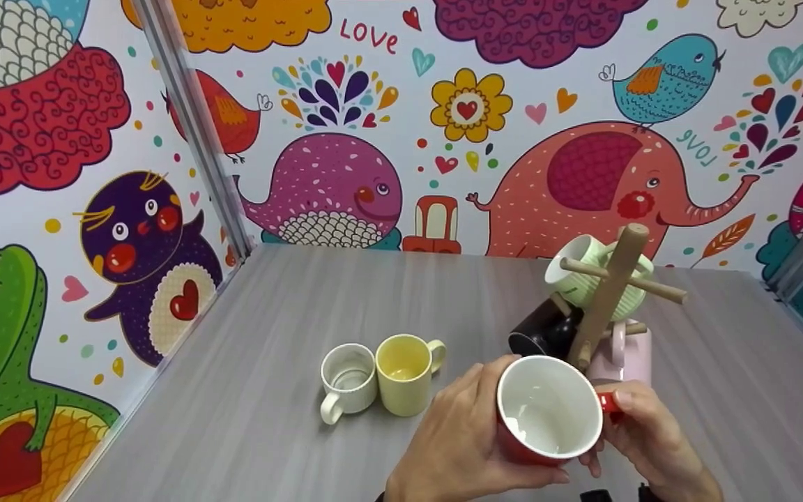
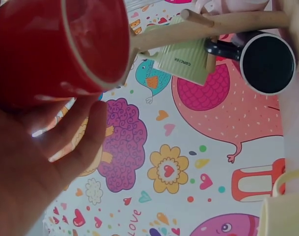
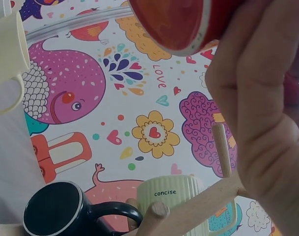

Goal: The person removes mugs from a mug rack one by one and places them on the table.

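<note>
Both hands hold a red mug (image 1: 549, 408) with a white inside, its mouth turned toward the head camera. My left hand (image 1: 461, 432) grips the mug's body from the left side. The fingers and thumb of my right hand (image 1: 649, 429) pinch the red handle (image 1: 608, 402) on the right. In the left wrist view the red mug (image 2: 51, 54) shows its base, with fingers spread along its side. Just beyond the hands stands a wooden mug tree (image 1: 610, 293), carrying a green ribbed mug (image 1: 628, 296), a black mug (image 1: 544, 331) and a pink mug (image 1: 626, 359).
Left of the hands, a white mug (image 1: 350, 380) and a yellow mug (image 1: 405, 380) stand upright side by side on the grey wood-grain table (image 1: 248, 411). Printed cartoon panels (image 1: 373, 90) wall the back and sides. Bare pegs (image 1: 659, 289) stick out from the mug tree.
</note>
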Demonstrator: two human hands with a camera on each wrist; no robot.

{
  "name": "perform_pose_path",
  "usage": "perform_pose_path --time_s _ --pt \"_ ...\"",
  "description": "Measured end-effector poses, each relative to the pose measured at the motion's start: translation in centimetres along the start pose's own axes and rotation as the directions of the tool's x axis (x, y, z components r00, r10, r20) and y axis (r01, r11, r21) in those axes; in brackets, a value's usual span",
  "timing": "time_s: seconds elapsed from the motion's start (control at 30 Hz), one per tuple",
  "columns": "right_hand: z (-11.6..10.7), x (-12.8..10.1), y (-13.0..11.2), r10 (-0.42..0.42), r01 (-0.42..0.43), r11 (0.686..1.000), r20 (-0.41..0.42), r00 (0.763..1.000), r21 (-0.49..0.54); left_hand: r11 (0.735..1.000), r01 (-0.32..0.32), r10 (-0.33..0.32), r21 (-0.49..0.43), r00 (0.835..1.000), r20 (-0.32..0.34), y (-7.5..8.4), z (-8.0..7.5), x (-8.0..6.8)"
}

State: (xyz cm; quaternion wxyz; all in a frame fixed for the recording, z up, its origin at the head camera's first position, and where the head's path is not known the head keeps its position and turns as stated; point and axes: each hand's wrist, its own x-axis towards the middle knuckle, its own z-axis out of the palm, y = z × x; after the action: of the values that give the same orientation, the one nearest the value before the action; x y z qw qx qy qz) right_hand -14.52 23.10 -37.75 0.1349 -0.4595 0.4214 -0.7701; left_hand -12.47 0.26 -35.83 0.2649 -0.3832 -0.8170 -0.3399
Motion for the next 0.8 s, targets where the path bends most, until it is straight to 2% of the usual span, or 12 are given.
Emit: perform_pose_path --time_s 0.23,0.47,0.67,0.8 --pt "0.22 0.05 -0.17 0.029 -0.029 1.000 0.014 0.999 0.006 0.999 0.011 -0.011 -0.041 1.000 -0.020 -0.07 0.29 0.05" --pt "0.08 0.09 -0.07 0.027 -0.026 0.999 0.013 1.000 -0.028 0.990 0.076 -0.082 -0.120 0.996 -0.044 0.26 0.39 0.27" --pt "-0.01 -0.13 -0.19 0.041 -0.041 0.998 0.000 0.999 -0.037 0.997 0.066 -0.069 -0.039 0.996 -0.065 0.51 0.56 0.30" --pt "0.00 -0.18 -0.22 0.055 -0.055 0.998 -0.004 0.999 -0.040 0.997 0.064 -0.067 -0.037 0.994 -0.086 0.49 0.69 0.30"
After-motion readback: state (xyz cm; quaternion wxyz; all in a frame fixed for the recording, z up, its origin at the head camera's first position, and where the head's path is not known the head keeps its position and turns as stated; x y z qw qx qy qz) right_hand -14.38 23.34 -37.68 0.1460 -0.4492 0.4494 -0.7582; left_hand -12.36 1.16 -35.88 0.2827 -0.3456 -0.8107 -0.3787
